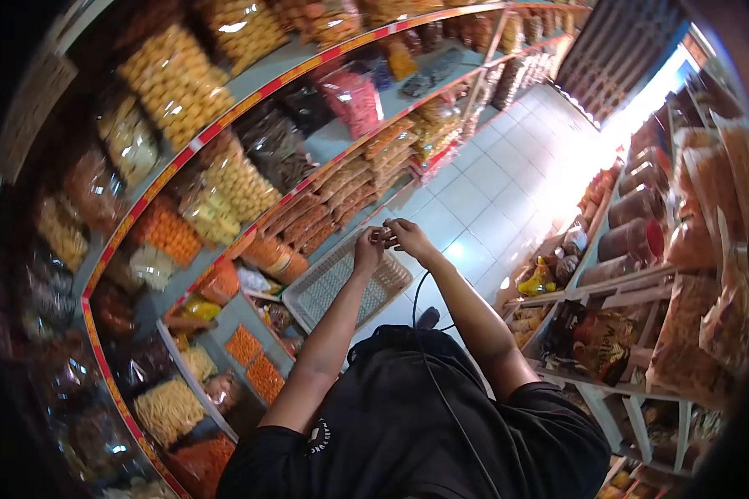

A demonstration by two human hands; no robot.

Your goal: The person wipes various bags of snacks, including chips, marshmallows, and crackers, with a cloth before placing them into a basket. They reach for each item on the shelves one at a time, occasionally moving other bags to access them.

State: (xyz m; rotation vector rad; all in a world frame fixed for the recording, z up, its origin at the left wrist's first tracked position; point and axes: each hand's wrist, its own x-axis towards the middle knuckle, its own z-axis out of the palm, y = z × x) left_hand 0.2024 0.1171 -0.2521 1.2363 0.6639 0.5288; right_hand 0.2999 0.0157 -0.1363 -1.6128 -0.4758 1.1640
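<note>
My left hand point(368, 250) and my right hand point(407, 237) meet in front of me, fingertips together and fingers curled. Whatever lies between them, if anything, is too small to make out. Below and left of them a pale plastic basket point(294, 304) with a lattice pattern sits low beside the shelves. Both hands are above its right edge, apart from it as far as I can see.
Shelves point(250, 104) with a red and yellow edge strip curve along the left, full of bagged snacks point(177, 87). On the right, another rack point(632, 279) holds jars point(632, 240) and packets. A tiled floor point(491, 170) leads to a bright doorway. A black cable point(431, 366) hangs down my front.
</note>
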